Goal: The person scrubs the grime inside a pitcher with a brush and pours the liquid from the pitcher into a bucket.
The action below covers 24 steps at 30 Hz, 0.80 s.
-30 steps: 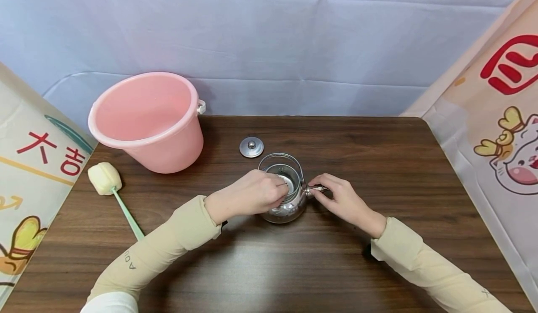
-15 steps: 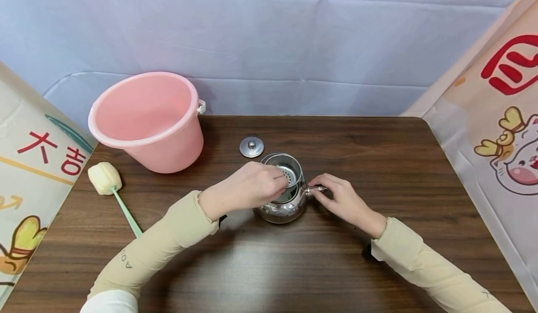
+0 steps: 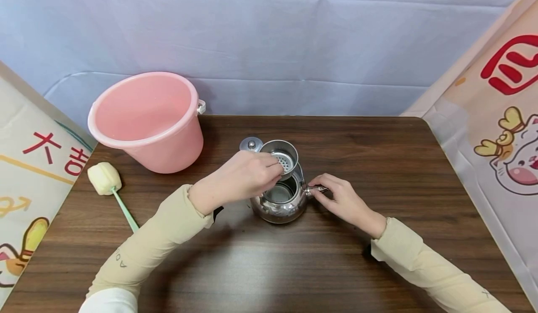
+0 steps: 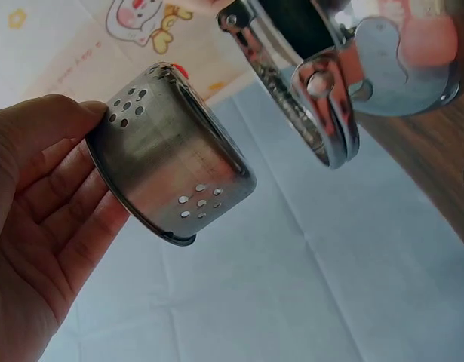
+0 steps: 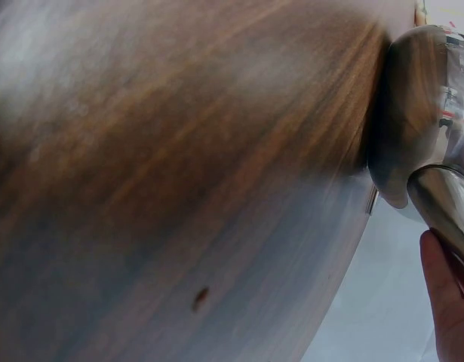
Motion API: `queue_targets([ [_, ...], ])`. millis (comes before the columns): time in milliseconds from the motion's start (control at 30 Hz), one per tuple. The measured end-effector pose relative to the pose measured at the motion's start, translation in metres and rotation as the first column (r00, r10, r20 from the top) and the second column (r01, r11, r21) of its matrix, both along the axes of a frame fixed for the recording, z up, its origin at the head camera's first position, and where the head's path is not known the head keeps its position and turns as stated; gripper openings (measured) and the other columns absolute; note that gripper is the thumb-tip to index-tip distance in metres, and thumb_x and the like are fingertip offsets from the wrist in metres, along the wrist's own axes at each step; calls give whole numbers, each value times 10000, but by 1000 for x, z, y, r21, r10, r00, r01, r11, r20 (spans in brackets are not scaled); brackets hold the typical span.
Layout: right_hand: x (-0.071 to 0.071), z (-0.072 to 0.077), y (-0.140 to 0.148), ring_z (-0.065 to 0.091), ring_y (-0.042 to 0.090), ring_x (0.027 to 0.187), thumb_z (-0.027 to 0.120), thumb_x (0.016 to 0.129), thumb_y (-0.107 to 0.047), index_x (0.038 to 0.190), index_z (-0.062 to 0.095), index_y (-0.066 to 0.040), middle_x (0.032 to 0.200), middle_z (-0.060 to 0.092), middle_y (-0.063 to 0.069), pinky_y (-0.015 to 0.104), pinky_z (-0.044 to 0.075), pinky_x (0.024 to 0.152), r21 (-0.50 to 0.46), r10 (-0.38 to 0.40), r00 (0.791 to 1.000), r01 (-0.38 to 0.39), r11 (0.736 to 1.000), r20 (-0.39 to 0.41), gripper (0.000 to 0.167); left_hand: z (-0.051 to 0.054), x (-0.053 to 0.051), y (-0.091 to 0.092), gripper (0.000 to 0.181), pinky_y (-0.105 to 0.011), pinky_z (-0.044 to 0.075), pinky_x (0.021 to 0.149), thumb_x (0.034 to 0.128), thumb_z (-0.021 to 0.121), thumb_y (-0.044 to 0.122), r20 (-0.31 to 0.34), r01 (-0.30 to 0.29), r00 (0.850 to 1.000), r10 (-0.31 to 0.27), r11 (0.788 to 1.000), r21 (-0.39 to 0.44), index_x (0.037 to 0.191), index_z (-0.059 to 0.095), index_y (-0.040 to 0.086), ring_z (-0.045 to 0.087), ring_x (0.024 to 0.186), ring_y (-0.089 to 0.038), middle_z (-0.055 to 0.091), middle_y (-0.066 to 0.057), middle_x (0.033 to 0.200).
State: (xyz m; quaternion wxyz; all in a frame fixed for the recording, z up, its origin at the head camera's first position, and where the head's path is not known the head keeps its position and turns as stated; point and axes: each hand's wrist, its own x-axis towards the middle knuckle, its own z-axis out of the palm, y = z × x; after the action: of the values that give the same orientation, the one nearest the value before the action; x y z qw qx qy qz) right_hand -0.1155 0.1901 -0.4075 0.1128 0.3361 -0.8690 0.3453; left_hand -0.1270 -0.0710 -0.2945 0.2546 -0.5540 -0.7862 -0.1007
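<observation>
A shiny metal teapot [image 3: 280, 210] stands on the table with its mouth uncovered. Above its opening my left hand [image 3: 248, 175] pinches the rim of a metal strainer cup [image 3: 290, 150] with a perforated bottom. The left wrist view shows the thumb and fingers of the left hand [image 4: 50, 196] on the edge of the strainer [image 4: 167, 151], clear of the teapot [image 4: 413, 60]. My right hand [image 3: 346, 203] holds the teapot's spout on the right side; in the right wrist view a finger lies against the spout [image 5: 443, 200]. A round lid with a knob [image 3: 250, 144] lies behind the teapot.
At the back left of the wooden table [image 3: 357, 149] stands a pink bucket [image 3: 168, 152]. A sponge brush [image 3: 105, 178] with a green handle lies at the left, its handle end behind the left sleeve. Pale blue cloth [image 3: 252, 46] hangs behind the table.
My left hand has lifted the strainer out of the teapot's mouth, up and slightly back, so it now partly overlaps the lid in the head view. The right hand has stayed in place.
</observation>
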Motion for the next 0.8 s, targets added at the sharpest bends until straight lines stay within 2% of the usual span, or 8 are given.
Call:
queue_targets([
  [233,-1,-1,0,595,97,869,641,813,-41,940,640,-119,926,630,-44,304,480,746,-6,11,1000,-11,1000,-16,149,5,-4,-4,127,-257,421,486,776,615,59,-18,-46,999,46,999,19,672,558,105,481,550,-121,486,22,606],
  [500,-1,-1,-1,595,95,867,643,803,-21,932,639,-111,928,630,-44,268,471,753,-12,12,1000,-13,1000,-27,158,4,-14,-10,170,-251,390,440,776,600,57,-40,-111,993,112,993,29,634,526,116,438,502,-102,457,33,580],
  [800,0,-1,-1,589,85,868,642,807,-34,930,638,-113,923,626,-52,252,463,760,1,3,1000,-3,1000,-20,146,4,-27,-19,167,-284,402,437,760,609,41,-16,-170,985,171,985,15,633,524,107,468,498,-124,476,21,582],
])
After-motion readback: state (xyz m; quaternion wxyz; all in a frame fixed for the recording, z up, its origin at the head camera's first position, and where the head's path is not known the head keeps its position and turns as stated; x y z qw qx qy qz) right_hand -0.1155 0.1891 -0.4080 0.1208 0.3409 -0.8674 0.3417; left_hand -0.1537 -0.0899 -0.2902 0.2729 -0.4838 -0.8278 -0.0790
